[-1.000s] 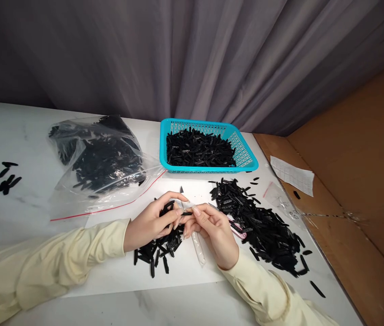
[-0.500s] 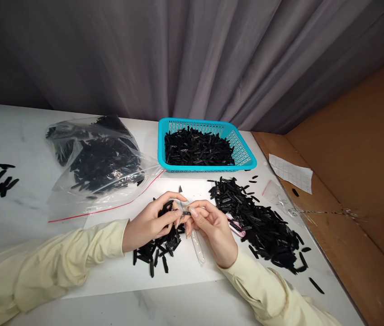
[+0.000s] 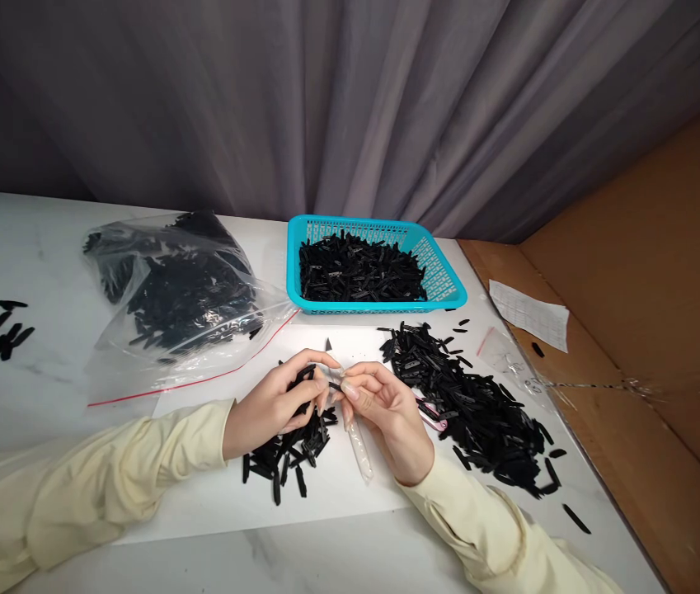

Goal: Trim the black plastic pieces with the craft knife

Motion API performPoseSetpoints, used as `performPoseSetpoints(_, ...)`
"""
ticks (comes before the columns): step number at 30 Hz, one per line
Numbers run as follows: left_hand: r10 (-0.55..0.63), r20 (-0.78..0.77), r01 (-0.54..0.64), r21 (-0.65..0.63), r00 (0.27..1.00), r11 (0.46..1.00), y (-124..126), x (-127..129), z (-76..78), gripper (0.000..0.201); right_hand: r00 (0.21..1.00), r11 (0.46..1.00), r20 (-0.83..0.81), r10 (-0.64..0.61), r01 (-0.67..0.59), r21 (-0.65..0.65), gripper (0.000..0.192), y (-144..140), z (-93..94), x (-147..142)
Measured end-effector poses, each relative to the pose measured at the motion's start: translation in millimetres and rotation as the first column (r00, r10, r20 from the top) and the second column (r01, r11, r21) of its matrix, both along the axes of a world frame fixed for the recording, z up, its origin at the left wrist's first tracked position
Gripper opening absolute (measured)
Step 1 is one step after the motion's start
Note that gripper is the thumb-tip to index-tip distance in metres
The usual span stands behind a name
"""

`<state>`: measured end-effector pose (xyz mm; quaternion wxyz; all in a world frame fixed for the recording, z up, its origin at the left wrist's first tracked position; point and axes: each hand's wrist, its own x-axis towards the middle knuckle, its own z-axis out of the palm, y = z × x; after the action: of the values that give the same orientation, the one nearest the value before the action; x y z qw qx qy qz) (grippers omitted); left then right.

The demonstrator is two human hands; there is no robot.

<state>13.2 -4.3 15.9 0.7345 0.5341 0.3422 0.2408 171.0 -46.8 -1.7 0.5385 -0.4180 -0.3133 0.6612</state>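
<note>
My left hand [image 3: 279, 400] and my right hand [image 3: 387, 412] meet over a white sheet [image 3: 325, 487] on the table. Both pinch a small black plastic strip [image 3: 335, 385] between their fingertips; the left hand also cups several more strips. A craft knife [image 3: 355, 437] with a pale handle lies on the sheet under my hands, its blade tip [image 3: 328, 344] pointing away from me. A small heap of black strips [image 3: 284, 458] lies under my left hand. A larger heap of black strips [image 3: 479, 408] is spread to the right of my right hand.
A turquoise basket [image 3: 448, 285] holding black strips stands at the back centre. A clear zip bag [image 3: 170, 289] full of strips lies at the back left. A few loose strips [image 3: 0, 330] lie far left. A paper slip [image 3: 528, 313] rests on the brown surface at right.
My fingertips have shifted slightly on the strip, with the right thumb and forefinger curling closer to the left hand. The view has barely moved.
</note>
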Motion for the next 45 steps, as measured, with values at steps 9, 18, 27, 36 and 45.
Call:
performPoseSetpoints(9,0.002,0.009,-0.002,-0.018,1.0,1.0,0,1,1.4,0.01,1.0,1.0,0.008,0.006,-0.006,0.015,0.018,-1,-3.0,-2)
performPoseSetpoints(18,0.012,0.067,0.004,-0.227,0.998,0.974,8,-2,0.0,0.008,0.861,0.898,0.399,-0.315,0.133,0.419,0.014,53,43.1,28)
performPoseSetpoints(27,-0.063,0.099,0.081,-0.195,0.993,0.977,5,-4,-3.5,0.011,0.275,0.559,0.912,-0.304,-0.724,0.404,0.012,58,67.3,13)
performPoseSetpoints(36,-0.127,0.14,0.149,-0.164,0.982,0.975,3,-5,-4.9,0.044,0.096,0.497,0.923,-0.372,-0.819,0.285,0.018,33,47.8,6)
performPoseSetpoints(45,-0.07,0.114,0.094,-0.223,0.991,0.97,-1,-4,1.2,0.073,0.291,0.668,0.956,-0.037,-0.704,0.241,0.022,25,40.1,3)
